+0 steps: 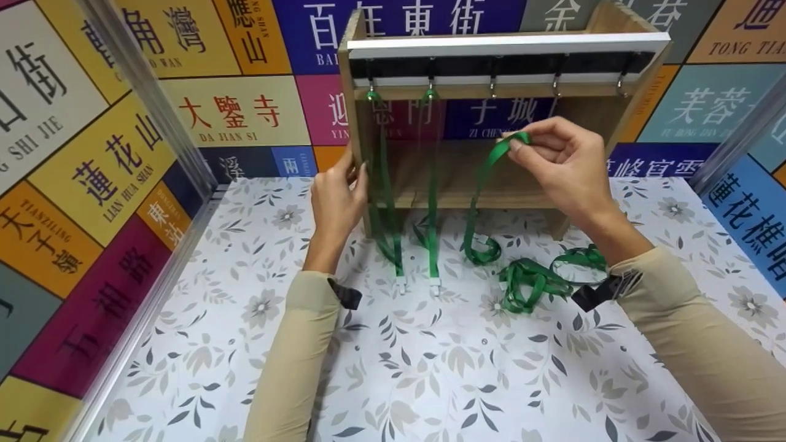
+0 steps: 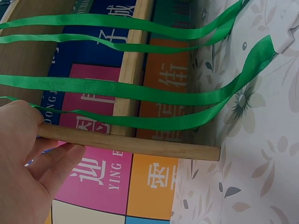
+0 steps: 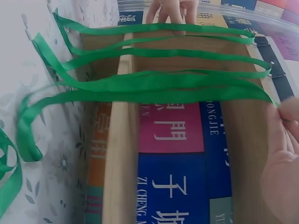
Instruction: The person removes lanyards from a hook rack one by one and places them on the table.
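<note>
My right hand (image 1: 568, 162) pinches the looped top of a green lanyard (image 1: 485, 170) in front of the wooden rack (image 1: 362, 123), below its row of metal hooks (image 1: 493, 87). The strap hangs down and its lower part curls on the table. My left hand (image 1: 336, 199) grips the rack's left side; in the left wrist view, thumb and fingers lie on either side of that wooden edge (image 2: 140, 143). Two green lanyards (image 1: 433, 202) hang from the two leftmost hooks, their white clips (image 1: 435, 285) low by the tabletop. The held lanyard's clip cannot be made out.
A heap of green lanyards (image 1: 531, 285) lies on the floral-patterned tabletop (image 1: 430, 368), with another loop (image 1: 580, 258) beside my right wrist. More hooks (image 1: 557, 89) line the black strip to the right. Panels of coloured signs (image 1: 239, 110) stand behind and at both sides.
</note>
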Demonstrator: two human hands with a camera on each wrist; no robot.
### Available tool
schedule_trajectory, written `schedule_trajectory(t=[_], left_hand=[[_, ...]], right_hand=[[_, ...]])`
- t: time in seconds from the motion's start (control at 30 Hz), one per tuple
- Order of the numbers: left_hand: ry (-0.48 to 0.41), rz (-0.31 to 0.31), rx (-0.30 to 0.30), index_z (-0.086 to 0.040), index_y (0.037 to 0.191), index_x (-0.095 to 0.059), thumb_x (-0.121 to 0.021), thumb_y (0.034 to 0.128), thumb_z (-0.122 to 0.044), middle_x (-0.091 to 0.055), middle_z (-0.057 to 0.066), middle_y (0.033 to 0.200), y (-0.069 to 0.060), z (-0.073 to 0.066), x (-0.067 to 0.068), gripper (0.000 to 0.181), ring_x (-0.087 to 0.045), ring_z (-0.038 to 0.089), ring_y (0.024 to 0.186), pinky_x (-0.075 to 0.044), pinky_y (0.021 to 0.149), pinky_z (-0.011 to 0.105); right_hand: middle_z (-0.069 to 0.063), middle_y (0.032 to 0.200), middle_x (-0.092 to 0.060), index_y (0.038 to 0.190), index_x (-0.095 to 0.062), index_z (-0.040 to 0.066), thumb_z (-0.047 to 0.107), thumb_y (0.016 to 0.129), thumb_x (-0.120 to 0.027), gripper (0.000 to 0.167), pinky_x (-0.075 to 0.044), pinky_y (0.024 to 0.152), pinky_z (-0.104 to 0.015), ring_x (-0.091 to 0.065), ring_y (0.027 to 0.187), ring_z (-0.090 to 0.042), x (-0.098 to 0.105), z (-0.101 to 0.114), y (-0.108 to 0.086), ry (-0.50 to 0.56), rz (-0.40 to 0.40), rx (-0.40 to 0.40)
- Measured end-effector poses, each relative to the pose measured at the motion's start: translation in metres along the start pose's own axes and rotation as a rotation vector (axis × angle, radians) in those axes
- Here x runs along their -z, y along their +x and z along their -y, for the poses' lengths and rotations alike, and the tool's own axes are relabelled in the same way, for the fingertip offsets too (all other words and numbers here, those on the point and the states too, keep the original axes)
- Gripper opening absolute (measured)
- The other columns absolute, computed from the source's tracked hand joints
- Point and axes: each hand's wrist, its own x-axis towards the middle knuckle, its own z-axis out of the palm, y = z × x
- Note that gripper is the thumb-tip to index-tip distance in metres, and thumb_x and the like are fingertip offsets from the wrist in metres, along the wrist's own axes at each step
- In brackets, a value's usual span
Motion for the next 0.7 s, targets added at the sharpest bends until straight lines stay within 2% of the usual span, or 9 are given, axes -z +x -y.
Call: schedule_trajectory(t=[0.13,0.27,0.37,0.53,0.7], left_hand=[[0.003,0.006,0.0,-0.019,0.153,-0.064,-0.067,0.108,-0.028,-0.077,0.011,0.134,0.0,-0.001,0.001,0.046,-0.08,0.023,0.114,-0.066,0.096,0.037],[-0.007,0.007,-0.011,-0.02,0.152,-0.065,-0.067,0.108,-0.027,-0.077,0.011,0.134,0.001,-0.001,0.001,0.045,-0.08,0.024,0.115,-0.066,0.097,0.037],[-0.017,0.007,-0.013,-0.019,0.151,-0.066,-0.068,0.1078,-0.027,-0.077,0.01,0.135,0.001,-0.001,0.0,0.044,-0.079,0.023,0.116,-0.066,0.097,0.036],[-0.017,0.002,-0.007,-0.019,0.151,-0.066,-0.069,0.1072,-0.025,-0.078,0.01,0.134,0.0,-0.001,0.0,0.044,-0.08,0.023,0.114,-0.066,0.096,0.036],[0.002,-0.022,-0.034,-0.016,0.143,-0.071,-0.069,0.1066,-0.024,-0.08,0.012,0.126,-0.001,0.001,0.0,0.038,-0.081,0.024,0.11,-0.067,0.095,0.039]], right_hand=[[-0.018,0.116,-0.082,0.114,-0.071,-0.012,-0.002,0.095,-0.079,0.022,-0.065,0.093,-0.026,-0.083,0.103,-0.02,0.004,-0.006,-0.005,-0.03,-0.004,0.023],[-0.014,0.116,-0.082,0.115,-0.073,-0.008,0.0,0.097,-0.078,0.021,-0.064,0.092,-0.024,-0.082,0.103,-0.014,0.01,-0.016,-0.016,-0.209,0.019,-0.015],[-0.01,0.115,-0.083,0.115,-0.074,-0.004,0.005,0.099,-0.078,0.019,-0.064,0.091,-0.022,-0.081,0.102,-0.008,0.016,-0.026,-0.026,-0.359,0.008,-0.059],[-0.009,0.112,-0.083,0.112,-0.077,0.001,0.012,0.099,-0.079,0.018,-0.062,0.085,-0.013,-0.078,0.095,0.002,0.031,-0.047,-0.04,-0.532,-0.059,-0.119],[-0.019,0.112,-0.081,0.113,-0.078,0.002,0.015,0.097,-0.08,0.021,-0.057,0.08,-0.005,-0.071,0.087,0.013,0.047,-0.061,-0.05,-0.665,-0.155,-0.127]])
